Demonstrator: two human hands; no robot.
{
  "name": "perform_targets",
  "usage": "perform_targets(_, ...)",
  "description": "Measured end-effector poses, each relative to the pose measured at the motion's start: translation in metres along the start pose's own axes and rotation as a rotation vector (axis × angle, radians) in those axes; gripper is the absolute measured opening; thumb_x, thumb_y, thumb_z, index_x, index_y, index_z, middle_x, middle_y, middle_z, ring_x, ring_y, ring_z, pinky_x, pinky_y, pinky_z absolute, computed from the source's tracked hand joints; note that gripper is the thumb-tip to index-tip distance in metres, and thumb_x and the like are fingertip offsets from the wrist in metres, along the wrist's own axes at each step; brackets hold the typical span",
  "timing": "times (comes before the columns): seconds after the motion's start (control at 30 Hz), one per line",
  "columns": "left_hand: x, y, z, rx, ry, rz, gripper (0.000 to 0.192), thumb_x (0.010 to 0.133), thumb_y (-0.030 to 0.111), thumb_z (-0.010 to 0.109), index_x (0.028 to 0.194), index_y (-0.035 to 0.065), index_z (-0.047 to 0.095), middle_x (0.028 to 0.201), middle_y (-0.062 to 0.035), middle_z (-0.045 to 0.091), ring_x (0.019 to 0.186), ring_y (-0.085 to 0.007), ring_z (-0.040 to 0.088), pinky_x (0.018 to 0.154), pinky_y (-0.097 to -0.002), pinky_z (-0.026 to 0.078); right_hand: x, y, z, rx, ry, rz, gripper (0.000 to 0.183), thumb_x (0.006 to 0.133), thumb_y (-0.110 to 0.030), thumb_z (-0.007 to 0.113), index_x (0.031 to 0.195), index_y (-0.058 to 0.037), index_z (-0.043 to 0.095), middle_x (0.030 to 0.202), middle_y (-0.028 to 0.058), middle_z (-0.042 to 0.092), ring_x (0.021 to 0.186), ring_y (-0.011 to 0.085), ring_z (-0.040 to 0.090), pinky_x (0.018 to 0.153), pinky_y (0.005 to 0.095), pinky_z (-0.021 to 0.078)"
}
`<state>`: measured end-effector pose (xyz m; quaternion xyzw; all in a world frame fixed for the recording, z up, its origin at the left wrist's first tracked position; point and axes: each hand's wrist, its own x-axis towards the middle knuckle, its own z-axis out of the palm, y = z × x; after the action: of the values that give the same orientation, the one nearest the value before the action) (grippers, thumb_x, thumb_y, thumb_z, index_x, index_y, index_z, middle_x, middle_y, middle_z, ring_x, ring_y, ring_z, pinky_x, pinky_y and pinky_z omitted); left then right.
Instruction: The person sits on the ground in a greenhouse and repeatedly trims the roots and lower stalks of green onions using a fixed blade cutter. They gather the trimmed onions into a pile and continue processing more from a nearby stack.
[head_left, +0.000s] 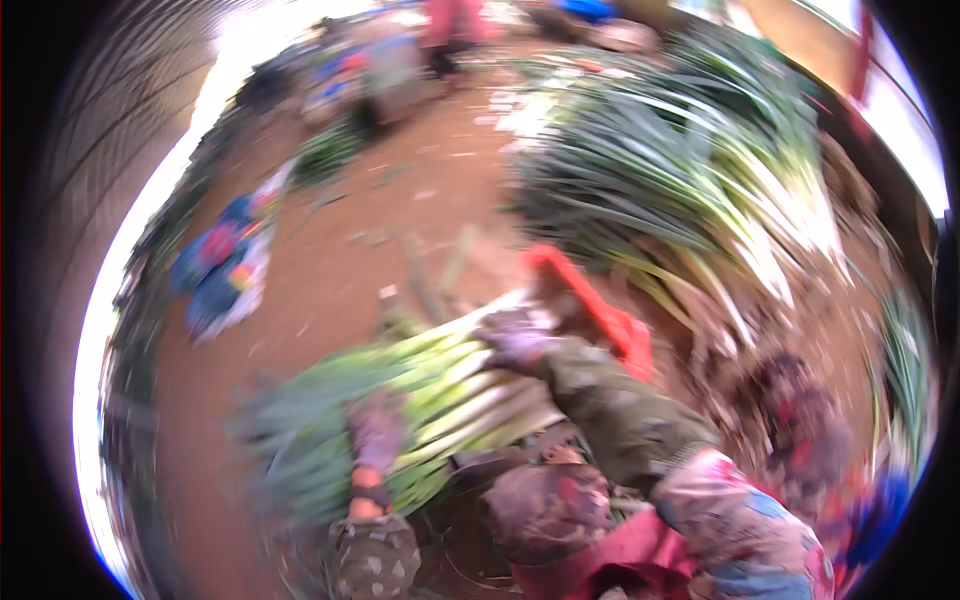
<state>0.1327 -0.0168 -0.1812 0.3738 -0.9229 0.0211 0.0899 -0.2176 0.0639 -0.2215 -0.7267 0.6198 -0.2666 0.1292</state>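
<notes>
A bunch of large green onions or leeks lies before me, white ends to the right, green leaves to the left. My left hand, in a thin purple-grey glove, rests flat on the leafy part with its fingers apart. My right hand, gloved alike, lies over the white stalks near their ends; blur hides whether its fingers close on them. Just beyond that hand is a red plastic object, perhaps a frame or handle. Part of the bunch is over my lap.
A large heap of green onions or leeks covers the soil at the upper right. Dry husks lie beside it. A blue patterned bag or cloth is on the ground at left. A person's red-clad legs show at the top.
</notes>
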Motion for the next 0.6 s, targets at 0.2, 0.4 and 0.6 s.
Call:
perform_targets(0.2,0.02,0.005,0.019,0.221,-0.025,0.022,0.039,0.078,0.024,0.066,0.117,0.0228,0.064,0.133,-0.0038,0.054,0.125,-0.0258,0.048,0.11,-0.0565,0.028,-0.004,-0.009,-0.023,-0.004,-0.274,0.334,0.074,0.081,-0.057,0.063,0.146,-0.0252,0.045,0.156,0.0114,0.032,0.148,0.0326,0.021,0.118,0.056,0.0149)
perform_targets(0.4,0.072,0.106,-0.09,0.515,-0.546,-0.224,0.045,0.078,0.023,0.067,0.122,0.0145,0.062,0.136,-0.014,0.053,0.124,-0.032,0.051,0.107,-0.0434,0.04,-0.134,-0.003,-0.107,0.282,0.112,-0.025,0.06,0.081,-0.03,0.07,0.137,-0.0155,0.054,0.148,0.0139,0.043,0.134,0.0346,0.044,0.111,0.0469,0.0355)
perform_targets(0.6,0.073,0.377,-0.121,-1.314,-0.509,0.064,0.058,0.084,0.006,0.071,0.137,0.0023,0.048,0.135,-0.01,0.053,0.128,-0.0224,0.049,0.111,-0.0385,0.037,-0.309,0.198,-0.186,-0.217,0.279,1.024,0.037,0.092,-0.028,0.057,0.129,-0.0201,0.059,0.112,0.0143,0.065,0.096,0.0331,0.065,0.085,0.0441,0.0537)
